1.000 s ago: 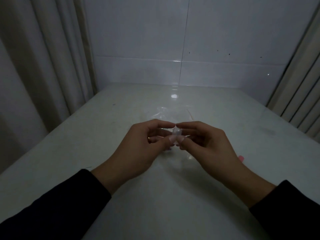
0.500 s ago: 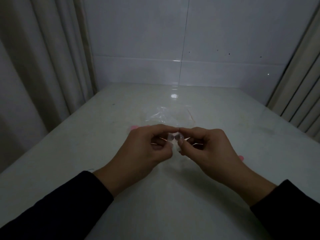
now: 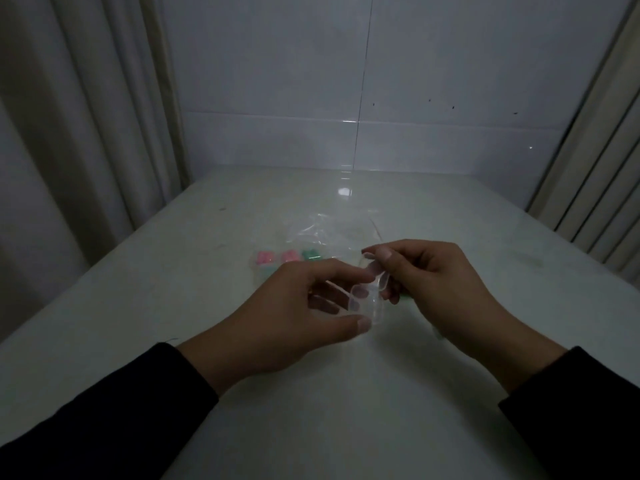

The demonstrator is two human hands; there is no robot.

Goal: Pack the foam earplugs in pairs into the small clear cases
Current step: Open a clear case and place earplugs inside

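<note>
A small clear case (image 3: 371,299) hangs between both hands above the white table (image 3: 346,393). My left hand (image 3: 294,313) pinches its lower half between thumb and fingers. My right hand (image 3: 433,278) grips its upper part, which looks like the lid tilted up. The case seems hinged open, though the dim light blurs it. Behind my left hand, small cases with pink earplugs (image 3: 266,258) (image 3: 290,256) and green earplugs (image 3: 310,254) sit in a row. A bit of green (image 3: 403,298) shows under my right hand.
A crumpled clear plastic bag (image 3: 325,230) lies beyond the row of cases. Curtains hang at the left and right sides. A tiled wall closes off the far edge of the table.
The hands have drawn apart and the view has shifted. The case that was pinched shut between the fingertips now looks pulled open. The row of filled cases has come into sight.
</note>
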